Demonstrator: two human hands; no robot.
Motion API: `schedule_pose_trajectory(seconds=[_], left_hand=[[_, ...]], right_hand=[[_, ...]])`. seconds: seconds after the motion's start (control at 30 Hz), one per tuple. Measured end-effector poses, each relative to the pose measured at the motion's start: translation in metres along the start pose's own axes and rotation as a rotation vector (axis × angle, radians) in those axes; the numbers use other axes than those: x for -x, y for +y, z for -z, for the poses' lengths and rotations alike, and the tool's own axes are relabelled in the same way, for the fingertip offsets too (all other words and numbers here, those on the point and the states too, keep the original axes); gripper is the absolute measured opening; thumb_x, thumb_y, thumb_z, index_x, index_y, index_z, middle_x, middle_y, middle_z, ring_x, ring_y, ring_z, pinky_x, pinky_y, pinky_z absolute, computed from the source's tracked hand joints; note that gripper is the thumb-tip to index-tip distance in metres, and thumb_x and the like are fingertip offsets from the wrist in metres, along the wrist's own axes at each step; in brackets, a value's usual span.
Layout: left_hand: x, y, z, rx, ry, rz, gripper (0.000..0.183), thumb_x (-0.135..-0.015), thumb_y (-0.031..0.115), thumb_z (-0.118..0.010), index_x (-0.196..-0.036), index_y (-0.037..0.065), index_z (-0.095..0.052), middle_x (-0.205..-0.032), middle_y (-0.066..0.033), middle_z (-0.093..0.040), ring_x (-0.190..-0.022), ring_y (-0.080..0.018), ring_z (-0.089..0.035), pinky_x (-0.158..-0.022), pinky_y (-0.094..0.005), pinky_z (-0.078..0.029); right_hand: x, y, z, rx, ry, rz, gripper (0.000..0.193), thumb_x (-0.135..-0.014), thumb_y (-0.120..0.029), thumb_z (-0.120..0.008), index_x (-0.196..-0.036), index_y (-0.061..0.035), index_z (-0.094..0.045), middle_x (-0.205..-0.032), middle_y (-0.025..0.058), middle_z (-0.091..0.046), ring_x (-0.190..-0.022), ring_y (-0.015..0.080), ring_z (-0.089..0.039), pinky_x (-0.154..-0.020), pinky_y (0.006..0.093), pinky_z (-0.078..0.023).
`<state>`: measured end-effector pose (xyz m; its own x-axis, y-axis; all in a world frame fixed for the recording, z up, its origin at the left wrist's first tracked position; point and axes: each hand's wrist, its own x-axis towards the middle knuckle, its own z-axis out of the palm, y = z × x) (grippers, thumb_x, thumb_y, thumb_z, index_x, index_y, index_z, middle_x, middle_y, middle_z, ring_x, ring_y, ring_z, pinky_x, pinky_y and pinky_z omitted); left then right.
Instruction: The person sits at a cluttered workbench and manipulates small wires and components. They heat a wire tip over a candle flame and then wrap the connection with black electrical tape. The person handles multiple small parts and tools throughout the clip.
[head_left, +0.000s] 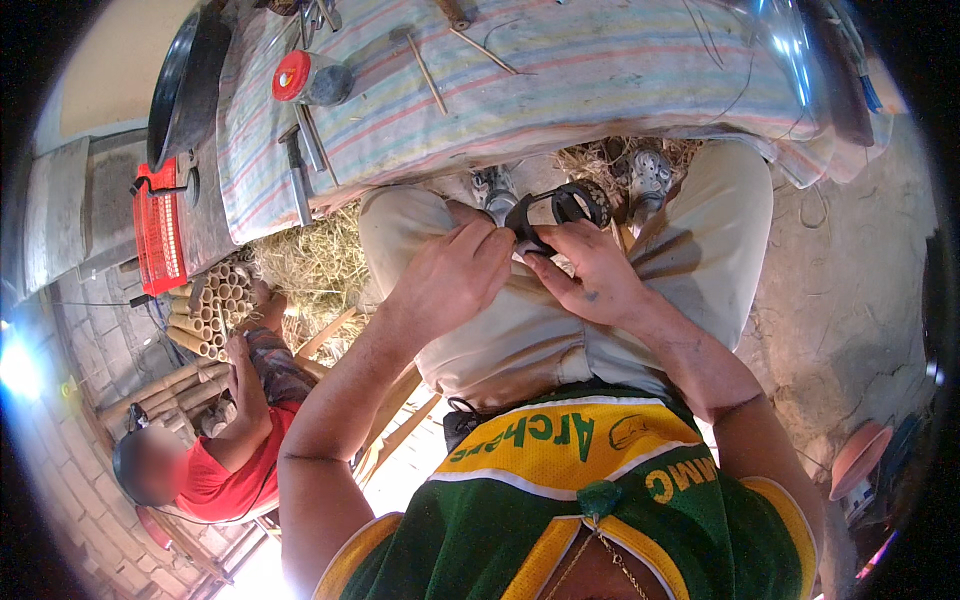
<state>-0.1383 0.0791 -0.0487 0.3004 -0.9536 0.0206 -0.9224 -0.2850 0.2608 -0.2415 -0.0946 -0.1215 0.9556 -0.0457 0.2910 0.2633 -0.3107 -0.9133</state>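
Observation:
Over my lap, both hands work on a black looped piece (521,222) that looks like a strap or band; its exact kind I cannot make out. My left hand (455,272) is closed, its fingertips pinching the piece's near left end. Against the other side, my right hand (597,275) presses thumb and fingers together on the black material. The loop bulges away from me, above the right hand's fingers. Parts of the piece are hidden behind my fingertips.
Ahead stands a table with a striped cloth (390,130), holding a red-lidded jar (292,77), a hammer (297,180) and thin sticks. Straw (310,265) and stacked bamboo tubes (215,308) lie left. A person in a red shirt (240,455) sits at lower left.

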Motion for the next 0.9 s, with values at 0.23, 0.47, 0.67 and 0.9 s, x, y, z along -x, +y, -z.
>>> schedule_pose_trajectory(seconds=[0.23,0.47,0.67,0.9], left_hand=[[-0.004,-0.003,-0.003,-0.005,0.018,-0.029,0.012,-0.083,0.008,-0.062,-0.089,0.002,-0.053,-0.079,-0.0113,-0.051,-0.065,-0.0287,-0.060,-0.053,-0.0377,-0.053],[-0.006,-0.005,-0.003,-0.003,-0.108,-0.005,0.014,-0.082,0.007,-0.062,-0.092,0.000,-0.054,-0.087,-0.0130,-0.054,-0.072,-0.0298,-0.061,-0.059,-0.0392,-0.054],[-0.008,-0.001,-0.011,0.220,-0.050,0.168,0.014,-0.085,0.007,-0.060,-0.095,-0.002,-0.058,-0.085,-0.0160,-0.060,-0.074,-0.0273,-0.063,-0.062,-0.0361,-0.054],[-0.005,0.004,-0.014,0.861,-0.146,0.753,0.013,-0.088,0.008,-0.059,-0.086,-0.005,-0.058,-0.068,-0.0194,-0.059,-0.059,-0.0293,-0.060,-0.055,-0.0369,-0.045]], right_hand=[[-0.002,0.001,0.001,-0.016,0.032,-0.013,0.019,-0.085,-0.014,-0.065,-0.098,0.0000,-0.062,-0.084,0.0182,-0.064,-0.077,0.0397,-0.061,-0.069,0.0468,-0.046],[0.001,0.005,0.000,-0.016,-0.011,-0.020,0.020,-0.083,-0.013,-0.065,-0.099,-0.0006,-0.061,-0.081,0.0186,-0.062,-0.077,0.0400,-0.061,-0.069,0.0477,-0.046],[0.003,0.012,-0.005,0.093,-0.009,0.051,0.023,-0.081,-0.011,-0.066,-0.101,-0.0019,-0.059,-0.081,0.0157,-0.063,-0.079,0.0377,-0.062,-0.071,0.0474,-0.047],[0.009,0.014,-0.003,0.142,-0.121,0.017,0.027,-0.082,-0.011,-0.065,-0.106,-0.0021,-0.060,-0.083,0.0162,-0.064,-0.081,0.0361,-0.062,-0.074,0.0472,-0.046]])
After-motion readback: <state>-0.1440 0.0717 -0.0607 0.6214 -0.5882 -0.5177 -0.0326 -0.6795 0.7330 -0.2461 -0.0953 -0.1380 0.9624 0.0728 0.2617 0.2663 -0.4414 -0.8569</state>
